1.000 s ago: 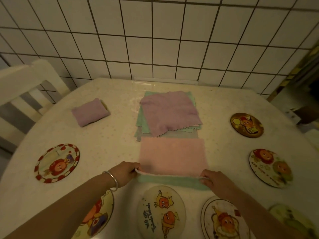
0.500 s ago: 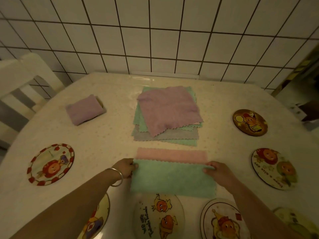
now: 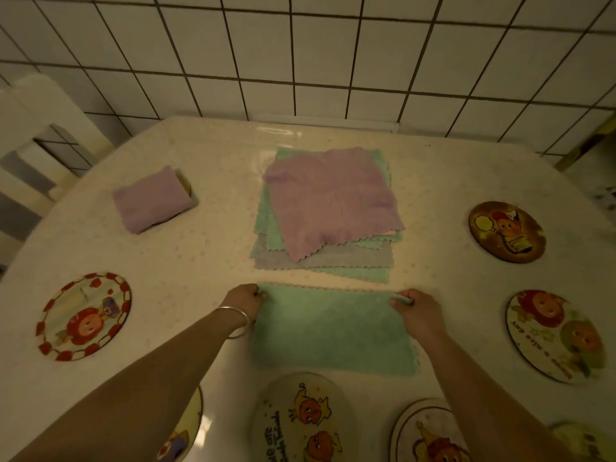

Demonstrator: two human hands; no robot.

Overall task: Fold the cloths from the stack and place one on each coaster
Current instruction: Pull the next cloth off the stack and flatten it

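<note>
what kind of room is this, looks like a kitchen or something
Probably a home kitchen or dining corner. A white tiled wall stands right behind a round table with a glossy covering, a white chair sits at its left, and cartoon coasters ring the edge.

Bare table (image 3: 186,261) lies open between the stack of cloths (image 3: 326,221) and the coasters at either side. Just behind the hands, the stack blocks forward reach; the folded green cloth (image 3: 333,331) nearly touches it.
</note>
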